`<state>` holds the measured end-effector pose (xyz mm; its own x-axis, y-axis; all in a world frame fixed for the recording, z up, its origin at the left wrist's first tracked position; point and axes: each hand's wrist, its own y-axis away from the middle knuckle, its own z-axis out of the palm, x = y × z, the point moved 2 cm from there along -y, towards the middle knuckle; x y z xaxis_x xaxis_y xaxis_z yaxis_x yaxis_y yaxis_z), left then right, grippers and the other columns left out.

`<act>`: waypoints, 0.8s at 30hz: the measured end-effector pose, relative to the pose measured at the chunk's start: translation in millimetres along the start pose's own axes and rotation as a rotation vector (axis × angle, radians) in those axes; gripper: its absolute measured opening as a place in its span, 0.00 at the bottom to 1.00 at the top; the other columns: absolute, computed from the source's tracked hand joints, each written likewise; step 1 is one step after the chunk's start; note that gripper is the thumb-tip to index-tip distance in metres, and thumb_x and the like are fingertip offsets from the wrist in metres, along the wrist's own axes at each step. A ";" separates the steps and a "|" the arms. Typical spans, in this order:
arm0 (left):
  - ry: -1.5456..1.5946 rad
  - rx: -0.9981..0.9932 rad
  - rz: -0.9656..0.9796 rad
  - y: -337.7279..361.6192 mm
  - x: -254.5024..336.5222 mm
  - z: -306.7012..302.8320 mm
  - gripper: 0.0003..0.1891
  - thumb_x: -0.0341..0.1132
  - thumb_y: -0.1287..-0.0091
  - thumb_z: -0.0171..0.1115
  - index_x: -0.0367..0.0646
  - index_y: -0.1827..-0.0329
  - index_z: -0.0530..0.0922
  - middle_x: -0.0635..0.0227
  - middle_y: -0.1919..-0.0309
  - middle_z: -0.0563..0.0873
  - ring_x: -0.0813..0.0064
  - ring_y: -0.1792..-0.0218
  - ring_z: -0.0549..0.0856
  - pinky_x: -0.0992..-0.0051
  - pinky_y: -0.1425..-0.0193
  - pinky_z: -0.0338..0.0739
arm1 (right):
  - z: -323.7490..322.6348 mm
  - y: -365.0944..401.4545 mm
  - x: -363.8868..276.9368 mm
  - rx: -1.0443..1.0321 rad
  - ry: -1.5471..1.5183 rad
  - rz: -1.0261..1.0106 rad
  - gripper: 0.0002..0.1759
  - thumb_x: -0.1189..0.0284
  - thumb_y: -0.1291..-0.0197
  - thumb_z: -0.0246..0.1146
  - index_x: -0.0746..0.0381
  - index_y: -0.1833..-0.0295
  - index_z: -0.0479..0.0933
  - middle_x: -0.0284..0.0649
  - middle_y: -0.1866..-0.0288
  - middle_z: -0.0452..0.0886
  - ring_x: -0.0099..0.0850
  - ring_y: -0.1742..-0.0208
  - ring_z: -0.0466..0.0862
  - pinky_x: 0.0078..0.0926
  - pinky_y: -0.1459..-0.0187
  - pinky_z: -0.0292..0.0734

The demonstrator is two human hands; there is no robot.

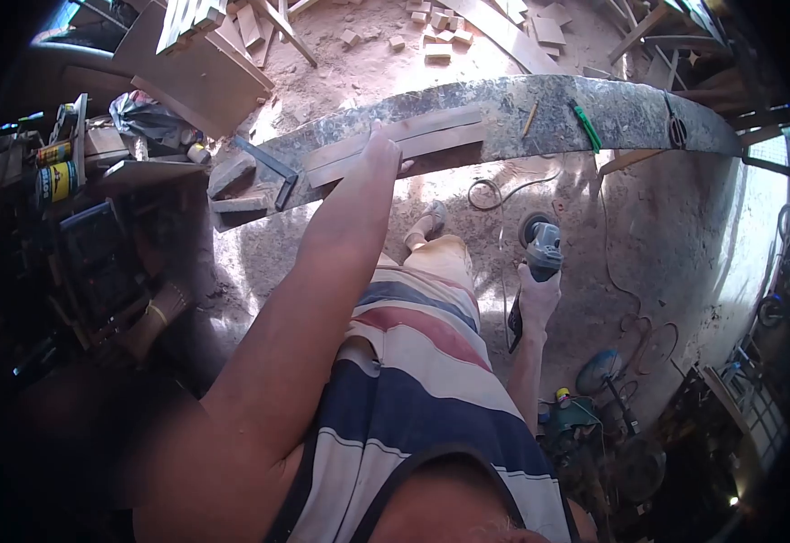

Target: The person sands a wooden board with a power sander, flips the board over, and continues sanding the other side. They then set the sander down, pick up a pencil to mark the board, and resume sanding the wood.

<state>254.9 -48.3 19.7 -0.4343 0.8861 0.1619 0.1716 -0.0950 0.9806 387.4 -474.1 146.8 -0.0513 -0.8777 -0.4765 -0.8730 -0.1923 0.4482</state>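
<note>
My left hand (381, 156) reaches across to a bench (540, 92) with a worn, stained top. It grips the lower of two pale wooden strips (445, 138) lying side by side there, with the thumb at the near edge; some fingers are hidden. In my right hand (540, 291) is an angle grinder (544, 252), held low on the right, away from the bench. Its round disc (534, 228) points toward the bench. Left of the strips, a try square (268, 169) lies near the bench end.
On the bench are a pencil (530, 119), a green slender tool (586, 128) and a dark-handled tool (676, 132). A cord (614, 271) trails over the floor at right. Wood offcuts (437, 52) lie beyond the bench. Cans (55, 181) stand at left, and machinery (576, 416) sits lower right.
</note>
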 end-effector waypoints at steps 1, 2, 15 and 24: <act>-0.007 0.012 -0.009 1.5 2.2 -3.4 0.51 0.75 0.23 0.68 0.47 0.10 0.71 0.46 0.18 0.81 0.42 0.20 0.84 0.24 0.20 0.77 | 2.4 0.2 5.8 -0.005 0.003 0.000 0.37 0.54 0.37 0.82 0.70 0.33 0.84 0.62 0.45 0.95 0.59 0.41 0.96 0.55 0.36 0.86; -0.019 0.022 -0.020 2.3 3.5 -8.3 0.51 0.75 0.24 0.68 0.46 0.10 0.70 0.46 0.18 0.81 0.42 0.20 0.84 0.24 0.21 0.77 | 4.2 0.9 9.6 -0.010 0.006 0.000 0.37 0.53 0.37 0.82 0.70 0.33 0.84 0.63 0.45 0.95 0.61 0.41 0.96 0.57 0.36 0.86; -1.784 0.102 2.020 23.8 48.2 -150.4 0.56 0.57 0.43 0.91 0.42 0.15 0.71 0.51 0.20 0.79 0.49 0.14 0.75 0.40 0.10 0.64 | 5.6 14.1 -8.1 -0.020 0.048 -0.101 0.34 0.60 0.33 0.82 0.69 0.29 0.86 0.52 0.42 0.96 0.45 0.41 0.95 0.46 0.34 0.85; -1.900 -0.216 1.842 -41.6 71.7 -105.7 0.58 0.58 0.43 0.91 0.43 0.13 0.69 0.53 0.20 0.81 0.50 0.17 0.78 0.43 0.10 0.67 | 6.6 50.8 -51.7 0.000 0.025 -0.241 0.36 0.58 0.34 0.82 0.69 0.28 0.85 0.55 0.39 0.96 0.50 0.37 0.95 0.48 0.32 0.85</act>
<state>123.2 -28.7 2.2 0.6549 -0.7100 0.2590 -0.7535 -0.6396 0.1520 342.5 -435.6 189.3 0.1705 -0.8172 -0.5506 -0.8584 -0.3976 0.3243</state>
